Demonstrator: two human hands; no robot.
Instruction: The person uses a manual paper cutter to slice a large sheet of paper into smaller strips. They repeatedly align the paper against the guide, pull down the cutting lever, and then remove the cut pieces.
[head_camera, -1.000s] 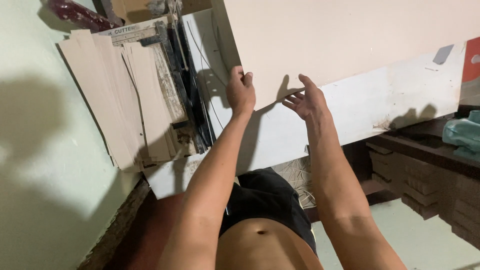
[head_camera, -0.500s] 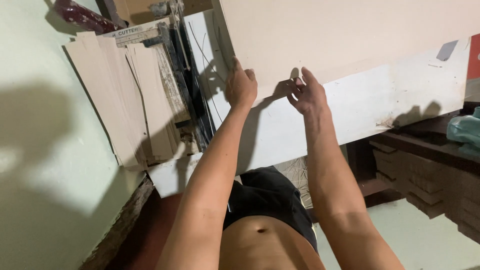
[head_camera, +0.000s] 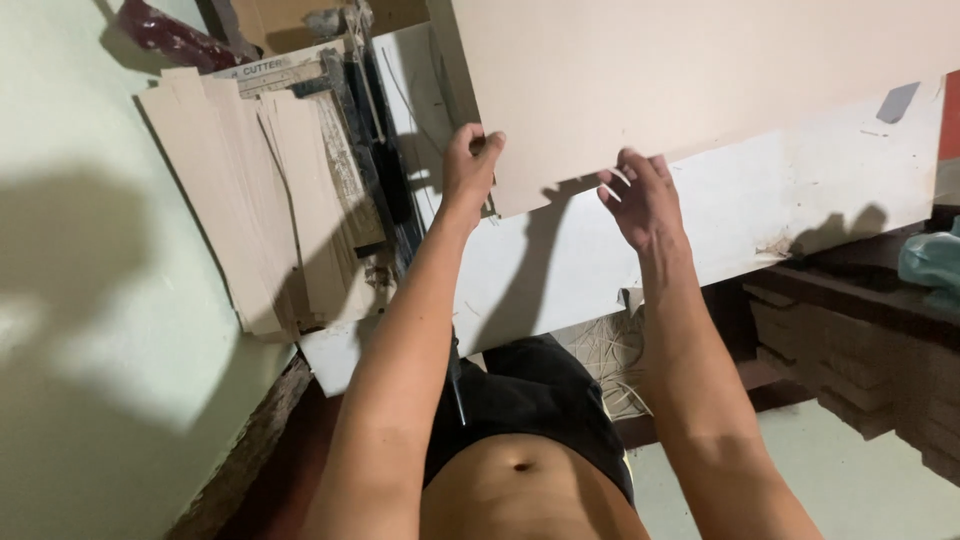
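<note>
A large beige cardboard sheet (head_camera: 690, 75) lies on the white table (head_camera: 800, 215). Its near edge is lifted a little and casts a shadow. My left hand (head_camera: 470, 160) grips the sheet's near left corner, fingers curled over the edge. My right hand (head_camera: 640, 195) holds the near edge farther right, fingertips under the sheet. Just left of my left hand runs the dark blade arm of a paper cutter (head_camera: 380, 150).
Cut beige cardboard strips (head_camera: 270, 200) lie stacked left of the cutter against the pale green wall (head_camera: 90, 300). Brown stacked cartons (head_camera: 860, 370) stand under the table at the right. A teal bundle (head_camera: 930, 260) sits at the right edge.
The sheet's near edge has slid away from me and lifted. Both hands moved with it, the right hand closing onto the edge.
</note>
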